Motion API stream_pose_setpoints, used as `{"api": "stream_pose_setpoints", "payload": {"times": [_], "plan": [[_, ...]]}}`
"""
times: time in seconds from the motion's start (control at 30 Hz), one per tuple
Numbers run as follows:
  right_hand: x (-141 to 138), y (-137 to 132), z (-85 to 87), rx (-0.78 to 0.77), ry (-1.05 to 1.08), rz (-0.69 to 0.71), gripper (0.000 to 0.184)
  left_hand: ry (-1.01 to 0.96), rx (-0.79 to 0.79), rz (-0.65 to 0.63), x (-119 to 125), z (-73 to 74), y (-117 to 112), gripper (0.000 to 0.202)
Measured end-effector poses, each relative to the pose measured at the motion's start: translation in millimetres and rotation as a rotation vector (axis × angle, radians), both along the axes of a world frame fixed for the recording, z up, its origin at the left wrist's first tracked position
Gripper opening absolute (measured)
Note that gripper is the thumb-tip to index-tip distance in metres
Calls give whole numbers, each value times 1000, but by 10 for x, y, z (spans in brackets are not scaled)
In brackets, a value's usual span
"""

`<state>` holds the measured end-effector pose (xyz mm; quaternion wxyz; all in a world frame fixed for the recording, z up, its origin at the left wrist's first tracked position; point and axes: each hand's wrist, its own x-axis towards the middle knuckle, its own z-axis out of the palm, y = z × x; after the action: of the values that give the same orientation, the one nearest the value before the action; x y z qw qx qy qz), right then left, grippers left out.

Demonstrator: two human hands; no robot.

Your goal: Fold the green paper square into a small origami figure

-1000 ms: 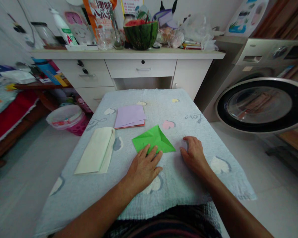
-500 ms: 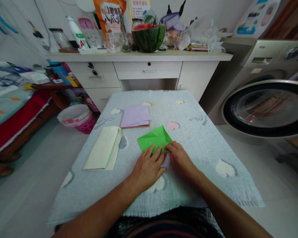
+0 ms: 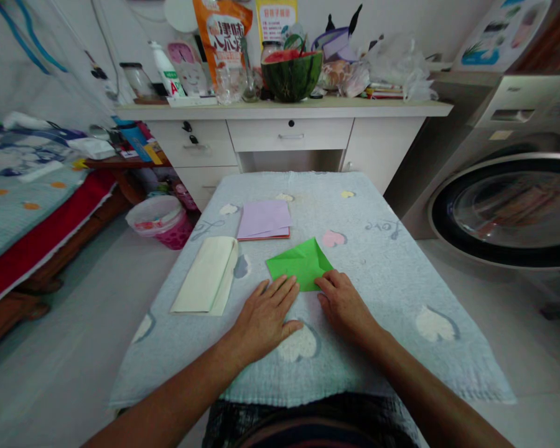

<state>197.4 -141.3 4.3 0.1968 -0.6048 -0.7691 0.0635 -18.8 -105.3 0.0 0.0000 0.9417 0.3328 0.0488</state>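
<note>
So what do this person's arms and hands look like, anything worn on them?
The left hand and right hand are bare: no gloves, and no rings, watch or bracelet that I can see. No sleeves show anywhere in view.

Soft, even indoor light, faint shadows, sharp centre, wide-angle bending at edges.

The centre of the frame is being covered by a pale blue cloth point(image 3: 392, 274). A stack of lilac sheets point(image 3: 264, 219) is being kept on it above centre, a cream folded sheet point(image 3: 208, 274) left of centre. Along the top, a white desk point(image 3: 289, 111) is being crowded by a halved watermelon point(image 3: 292, 73) and an orange bag point(image 3: 221, 31). The right edge is being filled by a washing machine point(image 3: 508, 205); a pink bin point(image 3: 161, 219) is being kept on the floor at the left.
</note>
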Motion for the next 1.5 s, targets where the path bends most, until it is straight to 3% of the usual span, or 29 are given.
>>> {"api": "stream_pose_setpoints", "payload": {"times": [0.2,0.47,0.63,0.87,1.07,1.5], "plan": [[-22,-28,47,-21,-92,25,27,47,33,5,-218,37,-2,64],[-138,-90,169,-31,-323,130,54,73,66,40,-416,124,-7,57],[-229,-64,196,-19,-338,132,56,-15,109,68,-256,170,-70,36],[-223,-84,183,-8,-370,136,56,-30,61,74,-33,86,-89,37],[-16,-144,184,-27,-329,155,51,-29,60,67,-64,55,-70,38],[745,-459,96,-47,-377,61,46,-41,24,89,-78,63,-86,37]]}}
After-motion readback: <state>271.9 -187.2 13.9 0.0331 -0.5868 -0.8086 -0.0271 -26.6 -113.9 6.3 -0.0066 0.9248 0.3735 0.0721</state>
